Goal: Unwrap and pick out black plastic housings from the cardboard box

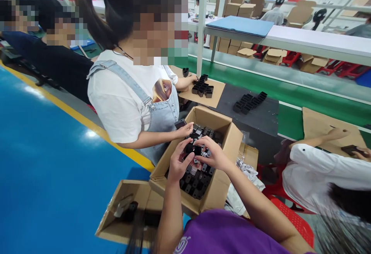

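My left hand (180, 160) and my right hand (213, 153) are closed on opposite sides of a small black plastic housing (192, 149). They hold it above an open cardboard box (232, 138). Many similar black parts (198, 182) lie packed inside that box. Across from me stands a person in denim overalls, whose hand (185, 130) reaches over the box rim with a flat black part (180, 124) beside it. That person's other hand rests near black parts (202, 87) on the bench.
A second open box (124, 207) with black pieces stands at lower left. On the green bench, more black housings (249, 102) sit on a dark mat (268, 117). A person in white (324, 169) sits at the right, by a red stool (292, 215). Crumpled wrapping (246, 176) lies beside the box.
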Tool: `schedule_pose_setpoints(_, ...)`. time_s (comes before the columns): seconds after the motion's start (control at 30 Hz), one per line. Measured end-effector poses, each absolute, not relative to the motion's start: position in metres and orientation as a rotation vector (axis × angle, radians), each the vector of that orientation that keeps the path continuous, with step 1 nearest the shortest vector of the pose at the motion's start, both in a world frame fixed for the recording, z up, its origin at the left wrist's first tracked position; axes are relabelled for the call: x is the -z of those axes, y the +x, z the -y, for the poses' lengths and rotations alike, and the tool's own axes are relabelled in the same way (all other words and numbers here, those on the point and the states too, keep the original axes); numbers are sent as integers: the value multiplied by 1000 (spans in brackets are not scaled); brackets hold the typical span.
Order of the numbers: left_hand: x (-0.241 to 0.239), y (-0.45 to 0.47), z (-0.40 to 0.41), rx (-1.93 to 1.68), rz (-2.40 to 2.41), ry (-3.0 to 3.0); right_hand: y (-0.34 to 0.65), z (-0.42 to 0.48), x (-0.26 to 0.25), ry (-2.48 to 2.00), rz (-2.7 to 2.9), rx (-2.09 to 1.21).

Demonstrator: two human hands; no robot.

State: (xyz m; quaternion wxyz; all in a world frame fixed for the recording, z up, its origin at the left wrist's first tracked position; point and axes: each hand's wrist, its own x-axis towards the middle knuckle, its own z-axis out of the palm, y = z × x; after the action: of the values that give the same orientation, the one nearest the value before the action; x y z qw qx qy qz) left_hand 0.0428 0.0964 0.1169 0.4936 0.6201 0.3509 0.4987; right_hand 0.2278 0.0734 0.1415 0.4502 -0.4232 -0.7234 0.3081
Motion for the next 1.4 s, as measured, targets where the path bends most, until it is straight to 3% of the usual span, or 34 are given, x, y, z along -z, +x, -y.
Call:
schedule_pose_setpoints(0.43,-120,41,-94,-1062,-836,1470,222,-71,-135,-1052,1863,-658)
schedule_pose_setpoints(1.13,-111,53,-85,-1200,-875,1287,222,-60,-124,-1266,1403,-946)
schedule_pose_setpoints(1.4,-108,70,-90,-1403,-975,1353,217,-61,-132,-1275,1240,-659)
